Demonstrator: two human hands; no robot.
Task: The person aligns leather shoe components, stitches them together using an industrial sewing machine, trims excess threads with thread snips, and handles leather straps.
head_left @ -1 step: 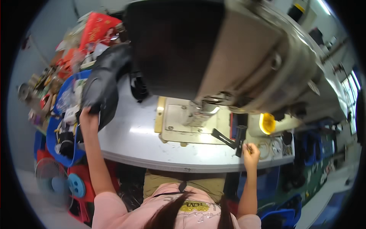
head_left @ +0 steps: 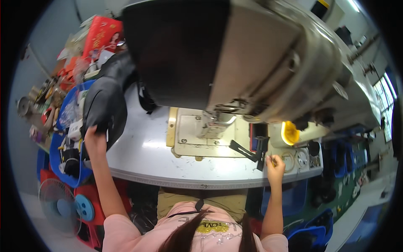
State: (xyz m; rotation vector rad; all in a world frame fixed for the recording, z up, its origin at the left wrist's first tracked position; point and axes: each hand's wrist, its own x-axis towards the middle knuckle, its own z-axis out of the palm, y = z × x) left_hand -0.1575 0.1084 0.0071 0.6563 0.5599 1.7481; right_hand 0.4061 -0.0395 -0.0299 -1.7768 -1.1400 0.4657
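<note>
A person in a pink shirt sat at an industrial sewing machine (head_left: 252, 63), whose grey head filled the upper half of the view from twelve to two o'clock. The left hand (head_left: 95, 138), at nine o'clock, was clamped on the lower edge of a black piece of leather-like material (head_left: 105, 105) that draped over the left end of the grey worktable (head_left: 142, 155) and rose toward eleven o'clock. The right hand (head_left: 275, 164), at about four o'clock from the needle plate (head_left: 201, 134), had its fingers pinched together on a small thin tool (head_left: 273, 159), too small to identify, just beside a black bracket (head_left: 252, 153) on the table edge. A yellow cup (head_left: 289, 132) stood just beyond that hand, toward two o'clock. A blue bin (head_left: 63, 143) of odds and ends sat beside the left arm, with a small fan (head_left: 58, 208) on the floor at seven o'clock and a red box (head_left: 100, 35) at eleven.
</note>
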